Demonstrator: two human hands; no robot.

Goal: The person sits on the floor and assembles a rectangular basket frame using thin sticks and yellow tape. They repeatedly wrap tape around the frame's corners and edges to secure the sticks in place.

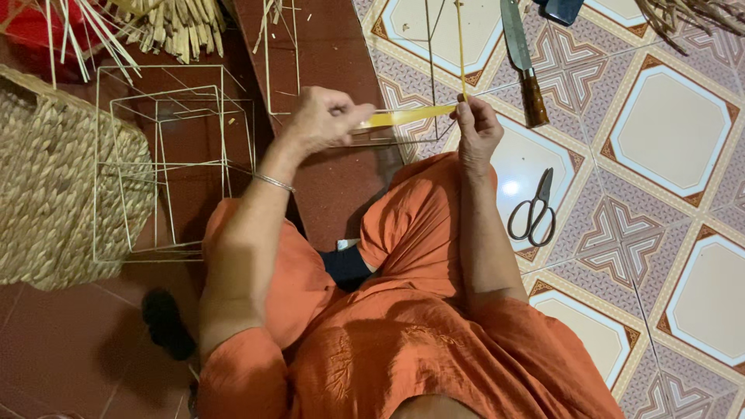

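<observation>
Your left hand (322, 118) is closed in a loose fist around one end of a flat yellow strip (407, 116), thumb pressing it down; your right hand (475, 128) pinches the other end between thumb and fingertips, where a thin upright stick (459, 46) meets it. The strip is held level above your lap, over the seam where the dark red floor (334, 186) gives way to the patterned tiles (667, 132). Judgement: the strip looks light, thin and springy, probably split bamboo, stiff along its length but apt to crack or splinter if bent sharply, with edges that could cut; hold it flat-side between thumb and finger near the ends, as you have it, not in the middle. The stick looks thinner still and easily snapped. On the tiles to your right lie a pair of scissors (533, 208), and beyond your hands a knife (521, 58) with a wooden handle. On the red floor to your left stands an open box frame of thin sticks (171, 167), just beside a woven basket (54, 194). More loose sticks and fibre bundles (167, 27) lie at the far left edge.
</observation>
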